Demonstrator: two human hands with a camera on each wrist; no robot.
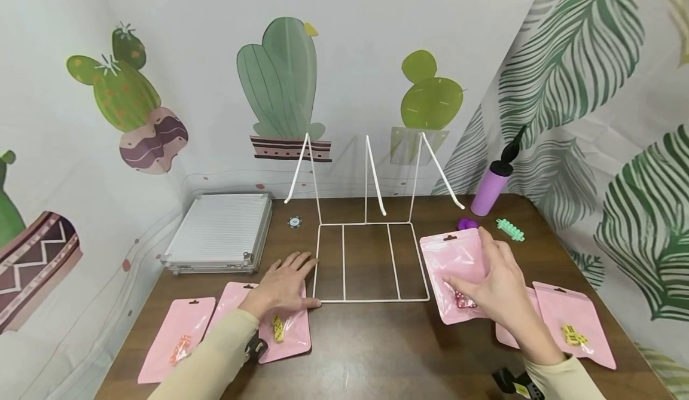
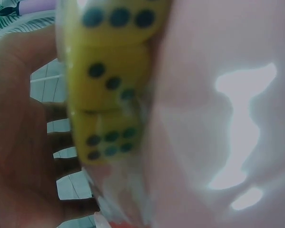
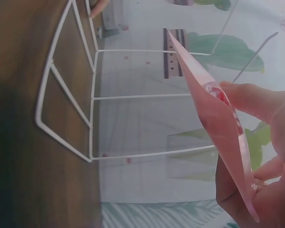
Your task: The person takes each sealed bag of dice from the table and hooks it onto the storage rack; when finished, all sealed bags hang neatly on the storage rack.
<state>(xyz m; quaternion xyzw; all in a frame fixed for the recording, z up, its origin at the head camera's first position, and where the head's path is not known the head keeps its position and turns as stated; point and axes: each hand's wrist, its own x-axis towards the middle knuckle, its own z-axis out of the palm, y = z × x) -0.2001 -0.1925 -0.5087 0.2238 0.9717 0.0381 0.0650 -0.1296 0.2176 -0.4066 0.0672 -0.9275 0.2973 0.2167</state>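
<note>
My right hand (image 1: pixel 500 277) grips a pink zip pouch (image 1: pixel 454 259), thumb across its front and fingers round its right edge. Red dice (image 1: pixel 465 301) show through its clear front near the thumb. It is raised off the table beside a white wire rack (image 1: pixel 371 223) with three prongs; the right wrist view shows the pouch (image 3: pixel 216 121) edge-on. My left hand (image 1: pixel 287 283), fingers spread, lies over the top of another pink pouch (image 1: pixel 296 331) holding yellow dice (image 1: pixel 277 329). In the left wrist view these dice (image 2: pixel 109 85) fill much of the picture.
More pink pouches lie at the left (image 1: pixel 172 334) and right (image 1: pixel 573 316). A silver case (image 1: pixel 218 229) stands back left, near a poker chip (image 1: pixel 294 222). At the back right are a purple pump (image 1: pixel 491 188), a purple object (image 1: pixel 467 224) and a green toy (image 1: pixel 509 229).
</note>
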